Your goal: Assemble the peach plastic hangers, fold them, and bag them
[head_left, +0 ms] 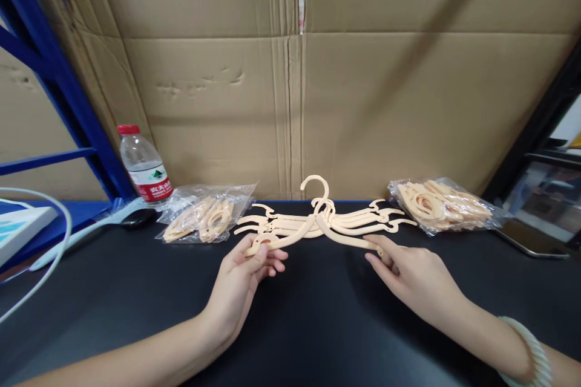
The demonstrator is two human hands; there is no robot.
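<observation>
A cream plastic hanger (318,225) lies on top of a small stack of like hangers (363,217) at the back middle of the black table (318,326). My left hand (245,281) pinches the left end of the top hanger between thumb and fingers. My right hand (408,275) grips its right end, fingers curled over the arm's tip. The hanger's hook (316,184) points up toward the cardboard.
Two clear bags of cream hanger parts lie left (206,214) and right (442,204) of the stack. A water bottle (144,166) with a red cap stands at the left by a blue rack (54,84). Cardboard sheets (290,72) wall the back. A white cable (54,242) curves at the left.
</observation>
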